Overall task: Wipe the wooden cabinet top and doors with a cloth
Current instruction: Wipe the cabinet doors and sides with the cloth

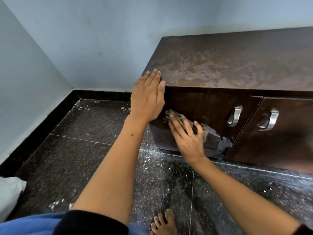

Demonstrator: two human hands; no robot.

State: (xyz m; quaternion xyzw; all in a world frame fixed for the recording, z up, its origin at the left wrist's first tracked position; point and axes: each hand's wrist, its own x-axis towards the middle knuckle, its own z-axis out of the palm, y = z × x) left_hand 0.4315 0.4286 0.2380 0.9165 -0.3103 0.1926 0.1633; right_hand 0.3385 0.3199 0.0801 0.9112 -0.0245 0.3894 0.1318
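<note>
The right hand (188,139) pressed a cloth (183,122) flat-fingered against the cabinet's (237,65) left door (208,107); the left hand (147,97) rested open on its smeared top corner; the neighbouring door (288,133) seemingly awaited wiping.

Pale blue-grey painted walls (71,41) meet in a corner above a black stone skirting (42,119) and a dark speckled granite tiled floor (81,158) strewn with white crumbs (54,205) and dust.

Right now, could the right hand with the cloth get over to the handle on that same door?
Probably yes. The right hand presses the cloth flat on the left door, and only bare door lies between it and the metal handle.
</note>
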